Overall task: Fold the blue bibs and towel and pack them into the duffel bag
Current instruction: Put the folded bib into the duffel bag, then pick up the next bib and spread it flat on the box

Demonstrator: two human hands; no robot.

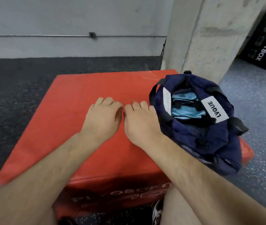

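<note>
The red padded box point(83, 88) in front of me wears a smooth vinyl skin with a soft sheen, faintly scuffed pale near its far edge. My duffel bag point(210, 140) is matt navy cloth, a little fuzzy and creased, with black woven webbing handles point(151, 93) and a smooth white label point(214, 112) printed in black. Inside it I see light blue cloth point(183, 96), soft and crumpled. The dark floor point(23, 82) looks like rough, speckled rubber. The pillar point(210, 38) is bare concrete, pitted and chalky; the wall point(64, 18) is smoother, matt grey. The black soft box point(265, 38) is slightly glossy vinyl with white print.
</note>
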